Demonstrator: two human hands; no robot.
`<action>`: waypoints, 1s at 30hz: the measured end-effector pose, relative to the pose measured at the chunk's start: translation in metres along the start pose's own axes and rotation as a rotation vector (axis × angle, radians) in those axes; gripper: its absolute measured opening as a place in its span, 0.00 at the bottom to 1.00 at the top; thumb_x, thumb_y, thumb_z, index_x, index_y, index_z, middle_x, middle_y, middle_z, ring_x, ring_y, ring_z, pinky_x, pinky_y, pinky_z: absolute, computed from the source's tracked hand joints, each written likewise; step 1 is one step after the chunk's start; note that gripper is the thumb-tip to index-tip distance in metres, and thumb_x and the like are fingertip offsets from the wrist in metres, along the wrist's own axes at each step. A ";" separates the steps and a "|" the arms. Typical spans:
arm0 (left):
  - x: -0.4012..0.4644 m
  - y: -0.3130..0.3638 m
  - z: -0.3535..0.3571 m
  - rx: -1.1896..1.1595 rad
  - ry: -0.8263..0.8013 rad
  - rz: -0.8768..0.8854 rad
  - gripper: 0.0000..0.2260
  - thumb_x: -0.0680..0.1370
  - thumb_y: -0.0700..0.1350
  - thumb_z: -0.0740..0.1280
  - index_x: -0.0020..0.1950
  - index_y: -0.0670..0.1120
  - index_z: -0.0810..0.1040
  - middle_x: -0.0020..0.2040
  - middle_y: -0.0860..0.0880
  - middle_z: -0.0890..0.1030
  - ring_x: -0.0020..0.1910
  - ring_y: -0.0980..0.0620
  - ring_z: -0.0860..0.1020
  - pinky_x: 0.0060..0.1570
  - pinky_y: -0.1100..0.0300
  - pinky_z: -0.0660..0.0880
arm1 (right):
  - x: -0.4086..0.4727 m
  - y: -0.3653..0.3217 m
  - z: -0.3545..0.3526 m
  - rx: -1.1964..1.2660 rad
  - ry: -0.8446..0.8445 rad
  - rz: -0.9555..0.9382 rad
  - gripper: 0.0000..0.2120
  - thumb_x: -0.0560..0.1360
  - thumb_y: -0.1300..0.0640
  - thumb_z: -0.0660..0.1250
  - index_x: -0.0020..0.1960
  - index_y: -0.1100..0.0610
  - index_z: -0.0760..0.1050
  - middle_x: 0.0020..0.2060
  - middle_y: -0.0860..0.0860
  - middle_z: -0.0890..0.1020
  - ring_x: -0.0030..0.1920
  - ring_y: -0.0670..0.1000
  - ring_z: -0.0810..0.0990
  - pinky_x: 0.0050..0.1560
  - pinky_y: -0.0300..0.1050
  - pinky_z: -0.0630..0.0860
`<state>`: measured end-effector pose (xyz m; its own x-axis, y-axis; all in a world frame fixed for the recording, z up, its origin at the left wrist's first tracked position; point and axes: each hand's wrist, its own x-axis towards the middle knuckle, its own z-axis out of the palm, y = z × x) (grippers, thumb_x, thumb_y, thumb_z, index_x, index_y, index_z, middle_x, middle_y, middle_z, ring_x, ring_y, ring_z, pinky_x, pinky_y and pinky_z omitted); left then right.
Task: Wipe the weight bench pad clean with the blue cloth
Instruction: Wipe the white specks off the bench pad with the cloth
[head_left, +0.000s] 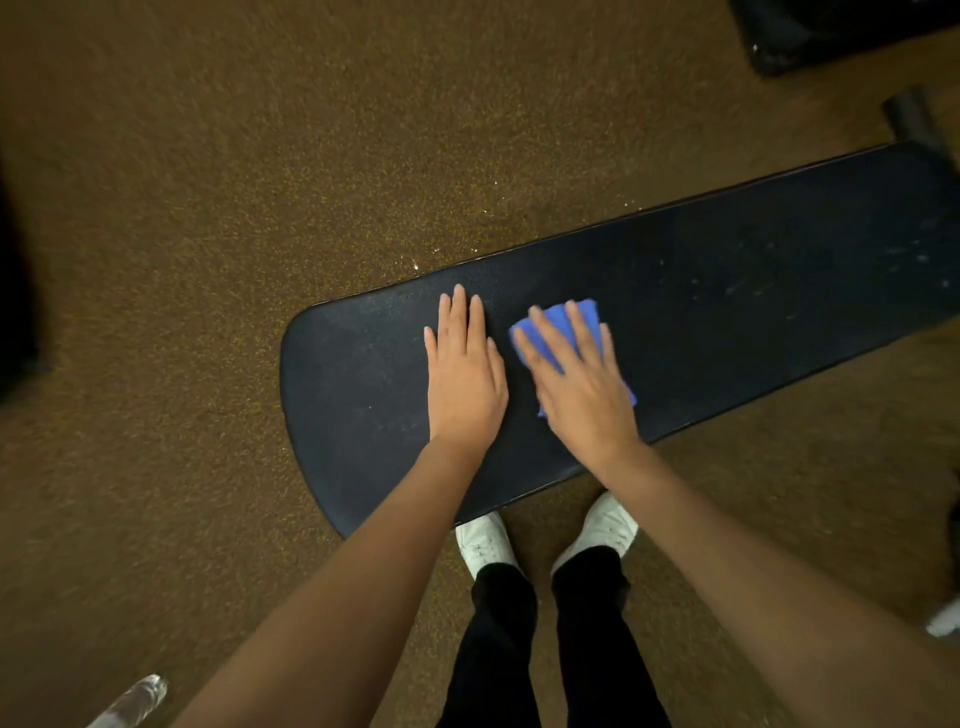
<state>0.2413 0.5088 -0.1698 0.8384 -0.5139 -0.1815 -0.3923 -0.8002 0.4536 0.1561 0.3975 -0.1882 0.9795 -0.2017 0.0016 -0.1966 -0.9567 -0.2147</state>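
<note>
Our right hand (582, 384) lies flat, fingers spread, on the blue cloth (563, 322), seemingly bunched, peeking out at twelve o'clock; our left hand (465, 374) rests flat, fingers together, on the bench pad (753, 291).

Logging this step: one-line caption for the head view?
Right hand presses blue cloth flat on black bench pad; left hand rests beside it.

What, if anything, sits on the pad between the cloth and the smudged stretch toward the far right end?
Nothing visible does. The right hand presses the blue cloth flat on the bench pad, and the pad surface runs bare from there to the pale smudges at the right. The left hand rests on the pad on the other side, out of that path.
</note>
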 end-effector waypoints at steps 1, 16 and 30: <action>0.002 0.001 0.001 0.016 -0.013 0.007 0.22 0.81 0.44 0.46 0.74 0.39 0.55 0.76 0.42 0.54 0.75 0.45 0.49 0.72 0.48 0.47 | -0.001 0.005 0.000 -0.012 -0.035 -0.089 0.36 0.67 0.61 0.73 0.72 0.55 0.64 0.72 0.56 0.65 0.72 0.65 0.59 0.67 0.66 0.57; 0.003 0.008 0.011 0.087 -0.006 -0.033 0.21 0.81 0.43 0.48 0.74 0.39 0.57 0.76 0.42 0.53 0.75 0.46 0.49 0.72 0.46 0.48 | 0.023 0.037 -0.009 0.056 -0.040 0.003 0.33 0.69 0.64 0.71 0.72 0.55 0.65 0.72 0.56 0.65 0.72 0.66 0.58 0.66 0.69 0.58; 0.002 0.037 0.024 0.089 -0.018 -0.023 0.27 0.78 0.48 0.41 0.74 0.40 0.58 0.76 0.42 0.54 0.75 0.44 0.51 0.71 0.44 0.50 | 0.029 0.048 -0.017 0.069 0.027 0.422 0.27 0.76 0.60 0.61 0.74 0.54 0.60 0.75 0.55 0.59 0.74 0.64 0.52 0.70 0.65 0.52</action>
<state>0.2194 0.4704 -0.1739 0.8409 -0.4999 -0.2073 -0.4056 -0.8358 0.3701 0.1738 0.3419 -0.1821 0.8123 -0.5784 -0.0751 -0.5752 -0.7732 -0.2671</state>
